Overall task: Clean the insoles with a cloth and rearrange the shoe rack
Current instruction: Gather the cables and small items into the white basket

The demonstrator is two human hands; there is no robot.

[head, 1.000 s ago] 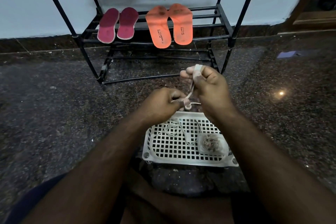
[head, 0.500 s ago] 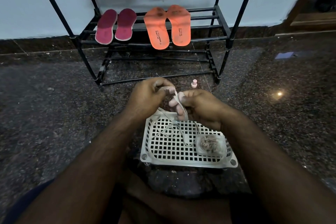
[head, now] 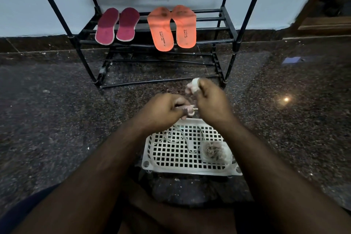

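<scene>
- The left hand [head: 163,109] is curled, its fingertips pinching a thin pale cord [head: 182,135] just above the far edge of a white perforated tray [head: 176,157].
- The right hand [head: 210,100] is also curled; pale cord or tape is wound round one raised finger, and the rest of the hand closes on the same strand just beside the left fingertips.
- The two hands almost touch, the right one a little farther from the person than the left.
- From the pinch, the cord drops in loose loops onto the tray grid, directly below both hands.
- A small clear cup [head: 215,151] of brownish bits sits in the tray's right side, nearer the person than the right fingers.
- The shoe rack [head: 235,30], made of black tubes, stands on the speckled dark floor [head: 57,119], well beyond the fingertips.
- A pair of orange insoles [head: 171,27] lies on a rack shelf, straight ahead of the hands, toes toward the wall. Each carries small dark print near the heel; it seems to read "CAMPUS" with a second line, too small to make out.
- A pair of maroon insoles [head: 117,25] lies on the same shelf, left of the orange pair and apart from it; no writing is legible on them.
- No cloth can be picked out in either hand.
</scene>
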